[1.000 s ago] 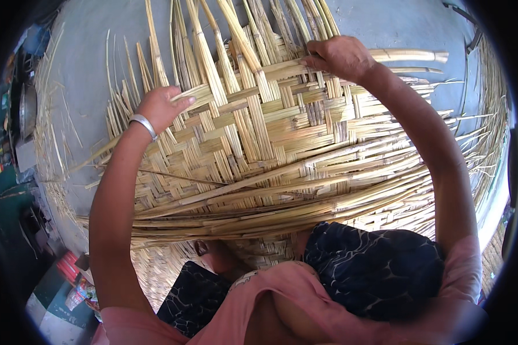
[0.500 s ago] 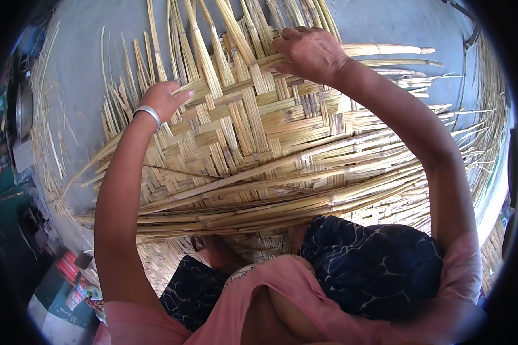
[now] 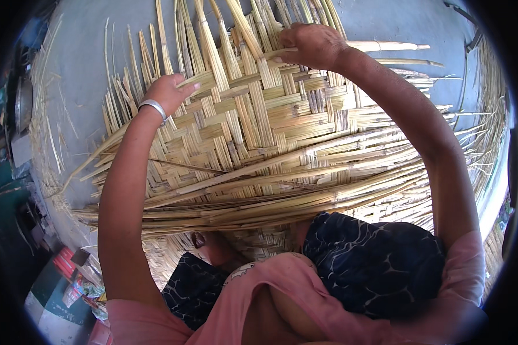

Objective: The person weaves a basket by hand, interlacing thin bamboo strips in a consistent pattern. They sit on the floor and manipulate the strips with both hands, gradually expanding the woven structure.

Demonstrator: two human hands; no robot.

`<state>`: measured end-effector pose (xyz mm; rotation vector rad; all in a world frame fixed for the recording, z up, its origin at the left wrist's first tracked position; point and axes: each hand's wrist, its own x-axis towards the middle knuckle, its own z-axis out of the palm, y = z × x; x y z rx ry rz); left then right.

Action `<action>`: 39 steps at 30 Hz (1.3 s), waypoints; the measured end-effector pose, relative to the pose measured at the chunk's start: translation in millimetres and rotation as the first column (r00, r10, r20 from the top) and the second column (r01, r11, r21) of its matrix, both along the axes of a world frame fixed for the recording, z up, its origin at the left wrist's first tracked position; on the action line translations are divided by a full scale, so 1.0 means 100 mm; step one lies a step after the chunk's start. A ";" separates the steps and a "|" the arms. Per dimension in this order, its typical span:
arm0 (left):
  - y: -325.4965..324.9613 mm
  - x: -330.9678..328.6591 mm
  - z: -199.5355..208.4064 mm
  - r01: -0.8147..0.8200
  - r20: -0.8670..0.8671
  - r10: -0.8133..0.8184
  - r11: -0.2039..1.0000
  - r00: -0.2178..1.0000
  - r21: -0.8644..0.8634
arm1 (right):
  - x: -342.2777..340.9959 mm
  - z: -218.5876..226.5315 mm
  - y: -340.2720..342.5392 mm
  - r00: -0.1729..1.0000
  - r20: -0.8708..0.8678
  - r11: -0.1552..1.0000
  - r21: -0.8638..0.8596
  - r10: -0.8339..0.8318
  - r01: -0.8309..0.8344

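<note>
A half-woven mat (image 3: 259,115) of pale yellow split cane spreads before me, its loose upright strips (image 3: 210,43) fanning out at the far edge. My left hand (image 3: 166,96), with a silver bangle on the wrist, is at the mat's left side. Its thumb and fingers close around a cane strip (image 3: 198,80) running crosswise between the uprights. Farther off and to the right, my right hand (image 3: 316,47) grips the same row among the uprights, thumb toward me. The right fingertips are partly hidden behind the strips.
A bundle of long loose canes (image 3: 259,210) lies across the near part of the mat, in front of my knees. More cane (image 3: 489,86) is heaped at the far right on the grey floor (image 3: 385,23). Packets and household items (image 3: 69,282) lie at the lower left.
The view has shifted slightly, moving the mat a little to the right. My right hand has edged slightly farther away along the uprights; my left hand keeps its place on the strip.
</note>
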<state>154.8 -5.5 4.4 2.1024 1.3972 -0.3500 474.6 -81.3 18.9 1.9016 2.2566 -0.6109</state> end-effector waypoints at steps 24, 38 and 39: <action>0.02 0.96 -0.25 -0.193 0.264 0.130 0.954 0.956 0.229 | -0.62 -0.26 0.49 0.884 -0.447 0.914 0.402 0.137 0.062; 0.13 0.84 0.02 -0.326 0.493 0.632 0.754 0.598 -0.571 | -0.59 -0.27 0.97 0.317 -0.821 0.880 -0.433 -0.474 0.196; 0.13 0.83 0.02 -0.311 0.484 0.647 0.734 0.589 -0.603 | -0.60 -0.24 0.94 0.324 -0.828 0.889 -0.419 -0.457 0.184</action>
